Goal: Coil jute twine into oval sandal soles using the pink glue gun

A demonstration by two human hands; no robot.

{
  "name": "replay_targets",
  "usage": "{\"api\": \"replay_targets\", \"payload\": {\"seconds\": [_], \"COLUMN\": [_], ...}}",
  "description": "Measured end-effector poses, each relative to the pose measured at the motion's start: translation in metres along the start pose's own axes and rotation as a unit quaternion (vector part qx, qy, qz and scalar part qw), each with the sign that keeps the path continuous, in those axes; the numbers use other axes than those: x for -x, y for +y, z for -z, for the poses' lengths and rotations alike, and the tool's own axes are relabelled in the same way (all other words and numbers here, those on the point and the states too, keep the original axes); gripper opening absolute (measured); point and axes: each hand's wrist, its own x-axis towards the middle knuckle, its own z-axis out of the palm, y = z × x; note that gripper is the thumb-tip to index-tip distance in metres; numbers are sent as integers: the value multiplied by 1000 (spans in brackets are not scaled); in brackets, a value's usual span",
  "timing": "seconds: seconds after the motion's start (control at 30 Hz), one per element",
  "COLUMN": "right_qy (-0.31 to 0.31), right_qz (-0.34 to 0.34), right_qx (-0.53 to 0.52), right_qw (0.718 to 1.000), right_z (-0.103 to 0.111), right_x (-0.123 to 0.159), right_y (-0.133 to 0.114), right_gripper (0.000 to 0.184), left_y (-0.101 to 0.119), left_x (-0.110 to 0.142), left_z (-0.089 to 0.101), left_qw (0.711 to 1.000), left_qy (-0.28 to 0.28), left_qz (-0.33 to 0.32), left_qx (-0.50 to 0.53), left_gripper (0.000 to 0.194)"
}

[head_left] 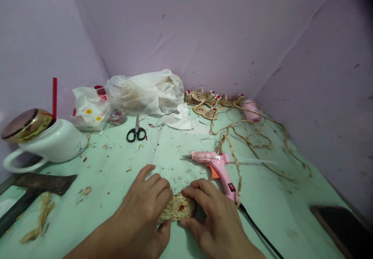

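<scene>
A coiled piece of braided straw (177,209), oval with a small red spot near its right end, lies low in the middle of the view between my hands. My left hand (145,204) grips its left end, hiding that part; the index finger points away from it. On the rounded right end, my right hand (211,210) pinches the rim between thumb and fingers. Just beyond the right hand rests a pink glue gun (217,163), nozzle facing left, with a glue stick out of its back. A straw braid (233,156) runs down across the gun.
Black-handled scissors (136,130) lie behind my left hand. A white mug (58,140) and a hammer-like tool (43,187) are at left. Plastic bags (148,93), coiled straw pieces (205,105) and a pink roll (251,110) line the wall. A phone (345,228) lies at right.
</scene>
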Motion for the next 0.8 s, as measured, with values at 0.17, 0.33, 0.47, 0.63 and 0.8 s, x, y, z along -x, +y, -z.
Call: {"api": "replay_targets", "payload": {"seconds": [0.17,0.33,0.47,0.63,0.8], "right_qy": [0,15,44,87,97], "right_qz": [-4,12,24,78,19], "right_qx": [10,6,-26,-97,-224], "right_qw": [1000,1000,998,988,970], "right_z": [-1,0,0,0,1], "right_x": [1,0,-2,-4,-4], "right_y": [3,6,6,4,-3], "right_gripper": [47,36,40,53,51], "left_y": [-2,-5,-5,1,10], "left_x": [-1,-1,-1,-2,0], "left_z": [2,2,0,-2,-5], "left_qw": [1000,998,995,988,975], "left_qy": [10,58,99,157,221], "left_qz": [0,-9,-12,-1,-12], "left_qx": [-4,-7,0,6,2], "left_gripper": [17,18,20,24,27]}}
